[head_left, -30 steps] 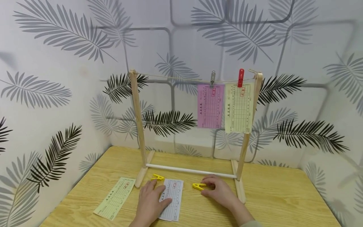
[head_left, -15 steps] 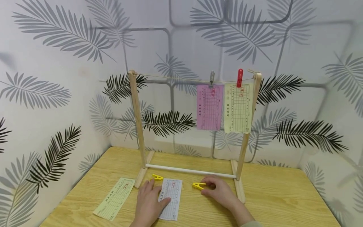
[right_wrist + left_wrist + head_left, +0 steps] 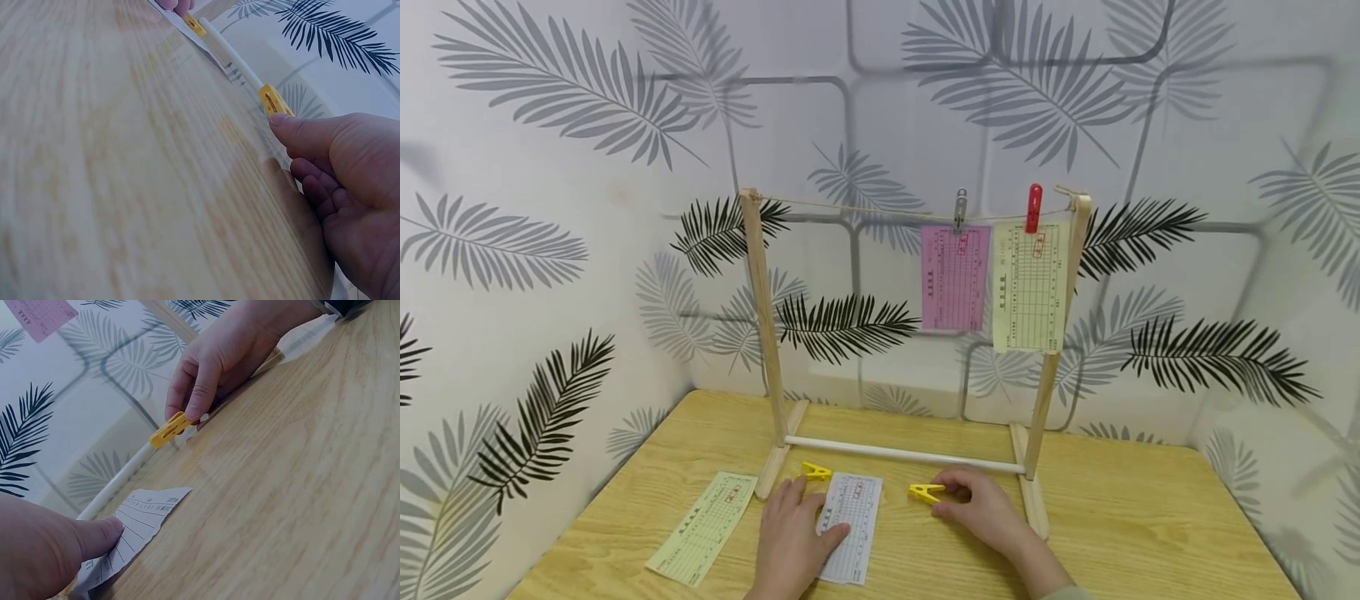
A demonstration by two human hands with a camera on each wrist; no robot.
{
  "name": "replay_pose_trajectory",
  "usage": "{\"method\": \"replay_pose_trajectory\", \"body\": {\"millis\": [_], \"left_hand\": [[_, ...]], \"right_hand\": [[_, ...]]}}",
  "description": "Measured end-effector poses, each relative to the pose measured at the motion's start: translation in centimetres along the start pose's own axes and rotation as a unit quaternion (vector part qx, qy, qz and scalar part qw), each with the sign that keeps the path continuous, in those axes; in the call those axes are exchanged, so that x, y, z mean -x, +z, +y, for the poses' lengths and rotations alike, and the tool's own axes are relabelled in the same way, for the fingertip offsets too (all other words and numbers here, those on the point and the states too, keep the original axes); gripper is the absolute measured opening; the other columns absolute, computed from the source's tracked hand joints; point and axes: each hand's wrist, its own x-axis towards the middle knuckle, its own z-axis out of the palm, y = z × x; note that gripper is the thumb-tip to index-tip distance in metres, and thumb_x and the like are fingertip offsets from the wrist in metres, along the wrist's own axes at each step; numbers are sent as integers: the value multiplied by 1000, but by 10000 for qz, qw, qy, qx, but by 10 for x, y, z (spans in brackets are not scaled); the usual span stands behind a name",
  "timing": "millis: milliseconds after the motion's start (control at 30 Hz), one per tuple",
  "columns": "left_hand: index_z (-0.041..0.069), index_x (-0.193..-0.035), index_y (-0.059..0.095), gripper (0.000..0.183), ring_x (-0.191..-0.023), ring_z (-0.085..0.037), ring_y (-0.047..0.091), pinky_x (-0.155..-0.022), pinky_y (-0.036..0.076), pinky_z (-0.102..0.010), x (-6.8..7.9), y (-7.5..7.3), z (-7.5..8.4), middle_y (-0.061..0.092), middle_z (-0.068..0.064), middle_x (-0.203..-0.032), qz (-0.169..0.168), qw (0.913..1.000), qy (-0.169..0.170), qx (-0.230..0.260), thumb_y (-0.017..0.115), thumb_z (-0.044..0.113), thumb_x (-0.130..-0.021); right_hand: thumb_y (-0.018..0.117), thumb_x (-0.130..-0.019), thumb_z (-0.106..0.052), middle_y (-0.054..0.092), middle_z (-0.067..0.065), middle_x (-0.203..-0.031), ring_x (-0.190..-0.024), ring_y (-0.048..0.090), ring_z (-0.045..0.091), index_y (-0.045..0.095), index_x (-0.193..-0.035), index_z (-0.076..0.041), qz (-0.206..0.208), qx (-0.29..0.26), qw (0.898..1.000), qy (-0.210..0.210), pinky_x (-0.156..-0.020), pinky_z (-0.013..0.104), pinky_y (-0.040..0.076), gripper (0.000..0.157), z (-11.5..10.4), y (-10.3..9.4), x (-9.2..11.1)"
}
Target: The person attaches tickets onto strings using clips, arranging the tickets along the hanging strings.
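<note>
In the head view a white printed slip (image 3: pixel 854 533) lies on the table, and my left hand (image 3: pixel 793 533) rests at its left edge with the thumb on the paper. A yellow clothespin (image 3: pixel 817 472) lies just beyond the slip's far end, right at the left fingertips. My right hand (image 3: pixel 985 506) pinches a second yellow clothespin (image 3: pixel 927 492) between thumb and fingers, low over the wood. In the left wrist view that yellow clothespin (image 3: pixel 169 429) points toward the slip (image 3: pixel 140 525). The right wrist view shows my right thumb against the clothespin (image 3: pixel 274 100).
A wooden rack (image 3: pixel 762 317) with a string and a white bottom rod (image 3: pixel 902 452) stands behind the hands. A pink slip (image 3: pixel 955 279) hangs from a grey clothespin (image 3: pixel 960 211), a pale yellow slip (image 3: pixel 1030 287) from a red clothespin (image 3: pixel 1033 208). Another yellow slip (image 3: pixel 702 529) lies left.
My left hand and the white slip have shifted very slightly left. The hanging pink slip has swayed a little. My right hand stays in place with its clothespin.
</note>
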Motion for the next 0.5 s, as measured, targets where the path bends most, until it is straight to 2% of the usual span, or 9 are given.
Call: {"method": "replay_pose_trajectory", "body": {"millis": [233,500], "left_hand": [[3,-114,82,45,-147,-57,45,-123,32,-70,0,3,-2,60,-30,-150,75,9996,147,251,97,33,-85],[5,-115,83,42,-143,-51,50,-121,37,-65,-1,3,-1,61,-26,-148,32,9994,80,339,98,32,-85]], "right_hand": [[90,-94,-16,70,2,-111,-104,62,22,79,-117,-15,22,-13,10000,51,-89,30,53,26,-2,-1,0],[90,-95,-17,70,1,-111,-103,61,21,79,-118,-15,-20,-39,10000,61,-88,29,53,25,-1,0,0]]}}
